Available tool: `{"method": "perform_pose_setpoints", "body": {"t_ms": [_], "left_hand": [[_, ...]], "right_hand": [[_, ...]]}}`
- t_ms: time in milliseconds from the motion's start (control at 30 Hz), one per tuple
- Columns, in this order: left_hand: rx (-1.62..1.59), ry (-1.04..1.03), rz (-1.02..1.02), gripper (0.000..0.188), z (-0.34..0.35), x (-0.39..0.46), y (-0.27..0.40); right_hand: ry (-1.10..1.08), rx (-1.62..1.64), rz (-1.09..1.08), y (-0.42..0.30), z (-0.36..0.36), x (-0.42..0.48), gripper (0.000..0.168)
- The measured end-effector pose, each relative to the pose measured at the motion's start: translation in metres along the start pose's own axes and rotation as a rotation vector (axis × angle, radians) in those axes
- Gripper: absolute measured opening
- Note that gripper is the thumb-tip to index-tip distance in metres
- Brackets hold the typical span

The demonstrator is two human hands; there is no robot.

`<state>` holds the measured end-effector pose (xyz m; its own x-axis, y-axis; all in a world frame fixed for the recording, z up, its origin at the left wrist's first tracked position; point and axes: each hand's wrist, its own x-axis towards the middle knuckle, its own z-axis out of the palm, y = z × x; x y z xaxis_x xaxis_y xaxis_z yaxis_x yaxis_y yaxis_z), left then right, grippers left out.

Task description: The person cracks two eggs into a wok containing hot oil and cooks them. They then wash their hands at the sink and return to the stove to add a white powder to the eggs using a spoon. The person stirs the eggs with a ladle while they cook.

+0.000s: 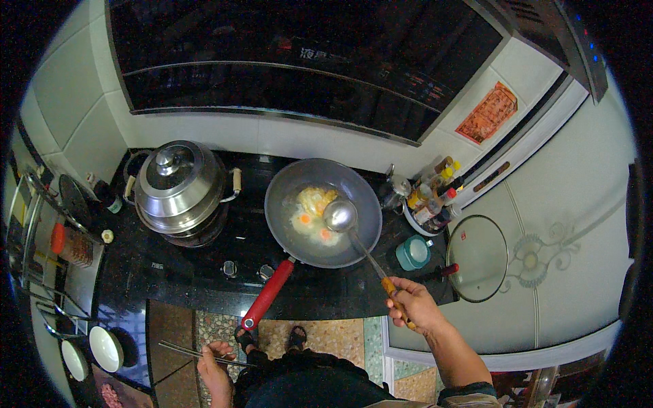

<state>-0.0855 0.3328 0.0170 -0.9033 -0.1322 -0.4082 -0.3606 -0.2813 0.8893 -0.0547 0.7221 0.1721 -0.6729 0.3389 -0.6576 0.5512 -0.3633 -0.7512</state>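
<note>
A metal ladle [341, 216] with a wood-coloured grip is held in my right hand [412, 306]. Its bowl is over the right side of a grey wok [285, 188], above or against the frying eggs [311, 211]; contact cannot be told. Two orange yolks show in the whites, and a browner, folded-looking egg portion lies behind them. The wok's red handle [269, 293] points toward me, with no hand on it. Lower down, near my waist, my left hand [215, 367] holds a pair of thin metal chopsticks [178, 348] roughly level, away from the wok.
A lidded steel steamer pot [176, 194] stands left of the wok. To the right are seasoning bottles [433, 199], a teal container [413, 252] and an upright glass lid [478, 259]. White bowls [106, 349] and minced meat [110, 395] are at lower left. A range hood [285, 86] hangs behind.
</note>
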Motion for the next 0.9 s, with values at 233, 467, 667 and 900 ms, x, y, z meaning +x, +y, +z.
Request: {"method": "perform_pose_setpoints", "body": {"t_ms": [233,467,667,900], "left_hand": [[0.026,0.007,0.016,0.044,0.002,0.001,0.002],[0.065,0.062,0.019,0.045,0.010,0.004,0.007],[0.052,0.045,0.042,0.045,-0.009,0.010,-0.007],[0.112,0.071,0.057,0.046,-0.005,0.009,-0.005]], "right_hand": [[0.004,-0.109,-0.080,0.002,-0.001,0.006,0.045],[0.109,-0.221,-0.158,0.009,-0.009,0.036,0.047],[0.132,-0.283,-0.161,0.006,-0.007,0.046,0.047],[0.098,0.032,-0.065,-0.005,-0.002,0.049,0.038]]}}
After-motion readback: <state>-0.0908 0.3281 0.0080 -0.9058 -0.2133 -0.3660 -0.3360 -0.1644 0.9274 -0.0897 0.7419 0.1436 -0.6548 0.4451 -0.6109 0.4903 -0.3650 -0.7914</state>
